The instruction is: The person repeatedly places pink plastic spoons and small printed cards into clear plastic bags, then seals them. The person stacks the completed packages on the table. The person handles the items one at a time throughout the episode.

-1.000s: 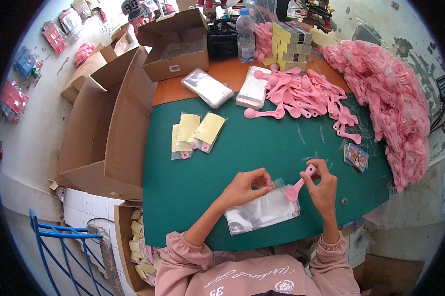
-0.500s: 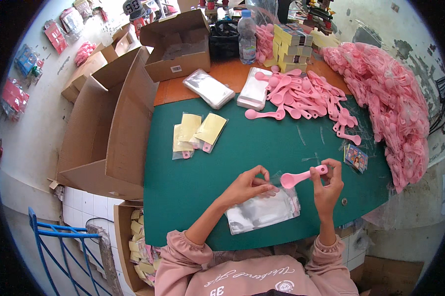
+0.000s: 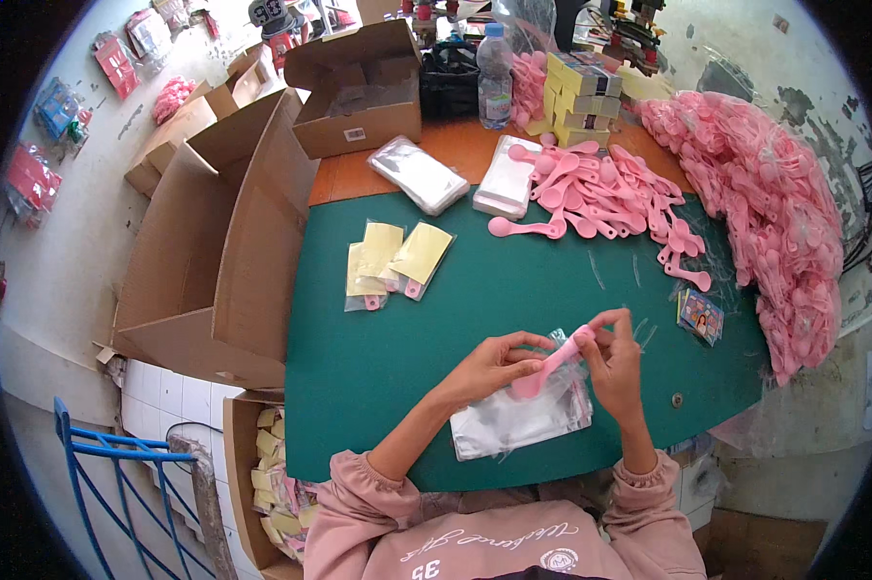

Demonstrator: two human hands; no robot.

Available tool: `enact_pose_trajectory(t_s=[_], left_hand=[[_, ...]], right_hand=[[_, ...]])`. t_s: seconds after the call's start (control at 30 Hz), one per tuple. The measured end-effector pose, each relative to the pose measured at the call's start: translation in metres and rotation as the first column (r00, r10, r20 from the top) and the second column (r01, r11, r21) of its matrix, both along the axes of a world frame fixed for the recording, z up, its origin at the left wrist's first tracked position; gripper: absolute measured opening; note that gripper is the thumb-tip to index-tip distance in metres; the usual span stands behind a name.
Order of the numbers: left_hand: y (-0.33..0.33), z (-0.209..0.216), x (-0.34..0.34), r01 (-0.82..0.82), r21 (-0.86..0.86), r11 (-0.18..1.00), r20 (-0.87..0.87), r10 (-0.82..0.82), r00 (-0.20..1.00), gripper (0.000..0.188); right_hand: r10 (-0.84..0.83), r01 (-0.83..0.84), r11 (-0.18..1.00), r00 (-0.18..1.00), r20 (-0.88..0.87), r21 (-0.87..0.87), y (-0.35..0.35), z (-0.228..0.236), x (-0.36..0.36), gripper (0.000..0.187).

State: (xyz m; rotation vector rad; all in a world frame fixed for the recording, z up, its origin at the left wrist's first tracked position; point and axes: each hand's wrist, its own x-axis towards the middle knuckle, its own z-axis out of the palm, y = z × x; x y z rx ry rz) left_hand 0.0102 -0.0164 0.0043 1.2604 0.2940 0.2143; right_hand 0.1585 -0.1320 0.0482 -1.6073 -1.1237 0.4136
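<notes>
A pink measuring spoon [image 3: 555,362] slants between my hands, bowl end down. My right hand [image 3: 614,362] pinches the upper end of its handle between thumb and fingers. My left hand [image 3: 497,369] is closed on a thin clear plastic bag [image 3: 559,338], its thumb and fingertips next to the spoon's bowl. The bowl appears to be inside the bag, though the clear film makes this hard to see. Under both hands, a stack of clear plastic bags [image 3: 494,428] lies on the green table mat [image 3: 378,387].
Filled bags with yellow cards [image 3: 422,253] lie left. Behind are loose pink spoons [image 3: 600,198], two bag stacks [image 3: 418,174], card stacks [image 3: 581,97] and a water bottle [image 3: 495,77]. Bagged spoons [image 3: 755,213] heap at right; small cards [image 3: 700,317] lie nearby. Cardboard boxes [image 3: 252,232] stand left.
My right hand has moved left and tilted the measuring spoon, bringing its bowl down to the bag by my left hand. My left hand has shifted slightly right.
</notes>
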Motion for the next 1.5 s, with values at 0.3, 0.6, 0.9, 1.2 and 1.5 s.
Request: enact_pose_trajectory(t_s=[0.3, 0.6, 0.9, 1.2, 1.5], left_hand=[[0.001, 0.014, -0.003, -0.018, -0.042, 0.999, -0.034, 0.017, 0.999, 0.037], [0.027, 0.047, -0.025, -0.115, -0.134, 0.984, 0.177, 0.137, 0.975, 0.037], [0.041, 0.038, -0.024, -0.145, -0.146, 0.978, 0.241, 0.178, 0.954, 0.036], [0.036, 0.046, -0.012, -0.027, 0.022, 0.999, 0.030, 0.026, 0.999, 0.033], [0.032, 0.038, -0.003, -0.021, 0.147, 0.989, -0.008, 0.022, 1.000, 0.032]], right_hand=[[0.276, -0.281, 0.956, 0.959, 0.065, 0.080, 0.008, 0.004, 0.002, 0.042], [-0.103, 0.146, 0.983, 0.939, 0.327, -0.108, -0.023, 0.023, 0.103, 0.034], [-0.536, 0.803, 0.508, 0.578, 0.616, -0.311, -0.123, -0.075, 0.266, 0.027], [-0.420, 0.458, 0.887, 0.847, 0.325, -0.049, -0.031, 0.033, 0.121, 0.013], [0.227, -0.207, 0.973, 0.923, 0.310, -0.099, 0.026, 0.058, 0.033, 0.009]])
